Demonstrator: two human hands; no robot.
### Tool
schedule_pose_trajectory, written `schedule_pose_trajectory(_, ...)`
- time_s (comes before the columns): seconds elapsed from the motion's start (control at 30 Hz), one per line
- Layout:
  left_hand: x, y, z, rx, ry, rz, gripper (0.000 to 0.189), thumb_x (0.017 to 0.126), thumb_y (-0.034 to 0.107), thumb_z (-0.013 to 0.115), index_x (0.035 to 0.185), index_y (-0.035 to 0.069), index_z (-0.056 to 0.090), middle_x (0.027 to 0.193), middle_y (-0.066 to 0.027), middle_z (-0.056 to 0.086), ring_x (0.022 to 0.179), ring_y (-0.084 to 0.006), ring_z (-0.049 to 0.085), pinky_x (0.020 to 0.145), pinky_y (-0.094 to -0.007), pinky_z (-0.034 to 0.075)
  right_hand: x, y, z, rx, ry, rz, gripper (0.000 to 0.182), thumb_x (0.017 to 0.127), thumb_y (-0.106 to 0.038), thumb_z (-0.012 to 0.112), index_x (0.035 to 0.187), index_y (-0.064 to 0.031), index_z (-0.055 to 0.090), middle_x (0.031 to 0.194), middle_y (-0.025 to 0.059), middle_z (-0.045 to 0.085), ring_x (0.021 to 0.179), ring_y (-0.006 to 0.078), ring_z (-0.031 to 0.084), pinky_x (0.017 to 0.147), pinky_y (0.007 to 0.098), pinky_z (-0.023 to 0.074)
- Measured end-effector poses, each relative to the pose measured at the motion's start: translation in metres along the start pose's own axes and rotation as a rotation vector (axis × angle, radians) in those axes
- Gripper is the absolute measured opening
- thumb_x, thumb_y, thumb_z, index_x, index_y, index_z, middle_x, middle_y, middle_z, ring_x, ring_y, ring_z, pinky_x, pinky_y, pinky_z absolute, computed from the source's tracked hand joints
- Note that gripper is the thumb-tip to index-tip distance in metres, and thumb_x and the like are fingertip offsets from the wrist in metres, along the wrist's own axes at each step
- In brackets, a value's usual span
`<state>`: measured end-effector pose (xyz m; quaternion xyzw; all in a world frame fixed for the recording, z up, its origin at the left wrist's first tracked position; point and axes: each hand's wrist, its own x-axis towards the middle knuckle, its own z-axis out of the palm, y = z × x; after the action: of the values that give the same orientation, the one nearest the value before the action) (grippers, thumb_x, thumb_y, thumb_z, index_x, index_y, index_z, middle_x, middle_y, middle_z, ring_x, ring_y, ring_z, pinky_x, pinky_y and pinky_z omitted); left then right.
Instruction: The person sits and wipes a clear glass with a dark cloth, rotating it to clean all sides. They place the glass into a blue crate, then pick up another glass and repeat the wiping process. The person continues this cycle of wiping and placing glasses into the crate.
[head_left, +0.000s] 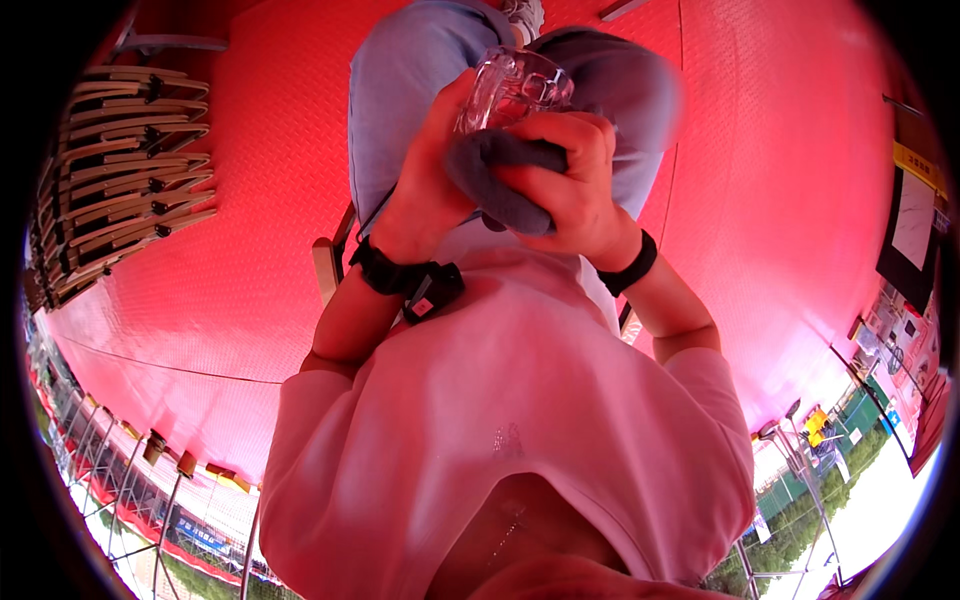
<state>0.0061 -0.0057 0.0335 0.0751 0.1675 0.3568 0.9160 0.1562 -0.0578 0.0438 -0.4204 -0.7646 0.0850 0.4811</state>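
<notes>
A clear dimpled glass mug (517, 88) is held tilted above my lap. My left hand (431, 180) is wrapped around its side, the fingers partly hidden by the glass. A dark grey cloth (499, 184) is bunched at the near end of the mug. My right hand (574, 176) grips this cloth, which passes between its fingers, and presses it against the mug. Both hands are close together over my knees. The near end of the mug is covered by the cloth and fingers.
A row of stacked folding chairs (139, 172) stands at the left on the red textured floor (270, 142). Part of a chair frame (325, 266) shows beside my left forearm. Metal frames and a dark board (907, 232) are at the edges of the view.
</notes>
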Motion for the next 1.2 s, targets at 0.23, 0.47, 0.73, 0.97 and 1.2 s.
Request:
schedule_pose_trajectory(0.23,-0.005,0.0,0.003,0.181,0.101,0.011,0.053,0.105,0.04,0.037,0.142,0.004,0.046,0.132,-0.0104,0.059,0.117,-0.0209,0.06,0.1,-0.0333,0.048,-0.003,0.007,-0.01,0.011,0.134,0.14,0.029,0.063,-0.017,0.082,0.089,-0.0101,0.07,0.116,0.0109,0.056,0.104,0.0286,0.052,0.085,0.0351,0.0428)
schedule_pose_trajectory(0.47,-0.003,0.002,0.007,0.417,0.11,0.007,0.061,0.105,0.044,0.037,0.152,0.006,0.033,0.141,-0.0108,0.053,0.124,-0.0199,0.057,0.102,-0.0331,0.047,0.004,0.009,-0.019,0.039,0.076,0.206,0.031,0.065,-0.013,0.08,0.094,-0.0065,0.068,0.118,0.0151,0.052,0.109,0.0312,0.049,0.093,0.0377,0.043)
schedule_pose_trajectory(0.73,-0.011,0.008,-0.02,0.287,-0.036,-0.121,0.059,0.104,0.043,0.042,0.151,0.009,0.036,0.136,-0.0099,0.056,0.109,-0.0241,0.064,0.077,-0.0349,0.056,0.009,0.05,-0.017,0.124,0.285,0.436,0.028,0.079,-0.005,0.075,0.106,0.0003,0.065,0.118,0.0126,0.053,0.109,0.0281,0.054,0.095,0.0354,0.0427)
schedule_pose_trajectory(0.97,-0.002,0.005,-0.028,0.105,-0.143,-0.025,0.062,0.103,0.048,0.041,0.149,0.007,0.038,0.135,-0.0108,0.057,0.112,-0.0327,0.064,0.08,-0.0421,0.06,0.011,0.027,-0.036,0.251,0.426,0.405,0.026,0.082,-0.004,0.073,0.106,0.0001,0.065,0.12,0.0138,0.05,0.111,0.0259,0.055,0.093,0.0324,0.0445)
schedule_pose_trajectory(1.2,0.01,0.006,-0.003,0.008,0.113,0.016,0.053,0.105,0.047,0.038,0.138,0.007,0.048,0.128,-0.0104,0.061,0.115,-0.0225,0.061,0.097,-0.0353,0.05,0.025,-0.003,-0.008,-0.07,0.033,-0.138,0.027,0.062,-0.018,0.076,0.087,-0.0103,0.07,0.102,0.0079,0.064,0.072,0.0239,0.062,0.056,0.0333,0.0464)
